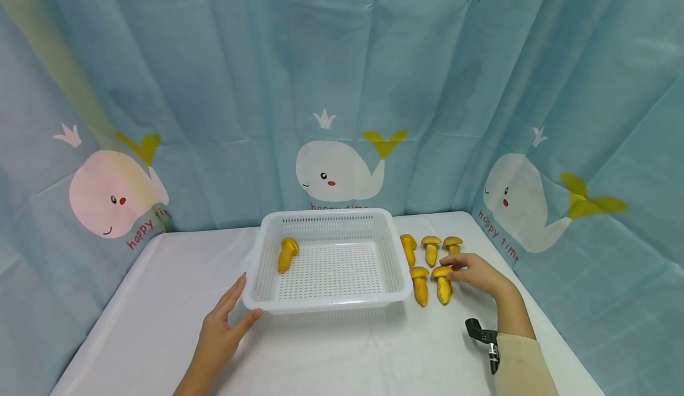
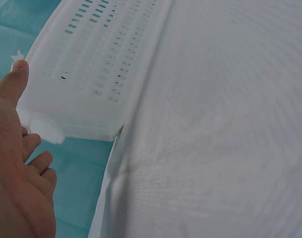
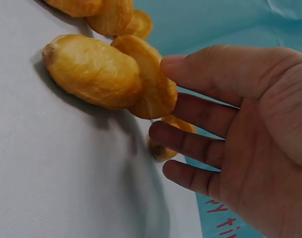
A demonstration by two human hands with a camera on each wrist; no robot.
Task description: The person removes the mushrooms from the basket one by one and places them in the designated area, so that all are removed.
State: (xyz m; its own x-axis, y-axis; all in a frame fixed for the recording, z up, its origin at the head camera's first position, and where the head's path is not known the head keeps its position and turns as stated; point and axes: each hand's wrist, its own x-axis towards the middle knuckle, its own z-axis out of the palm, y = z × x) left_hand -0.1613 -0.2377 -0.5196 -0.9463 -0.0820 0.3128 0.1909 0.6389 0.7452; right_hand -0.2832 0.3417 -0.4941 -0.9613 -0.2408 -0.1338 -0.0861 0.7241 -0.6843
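A yellow mushroom lies on the table, and the thumb and index finger of my right hand pinch the edge of its cap. The right wrist view shows this mushroom close up, the other fingers of the right hand spread behind it. My left hand rests at the near left corner of a white plastic basket, thumb at the front and fingers along the side. In the left wrist view, the left hand is beside the basket wall. One mushroom lies inside the basket.
Beside the basket's right wall lie more mushrooms: one in the near row, and a far row with a left one, a middle one and a right one. A blue whale-print curtain encloses the white table.
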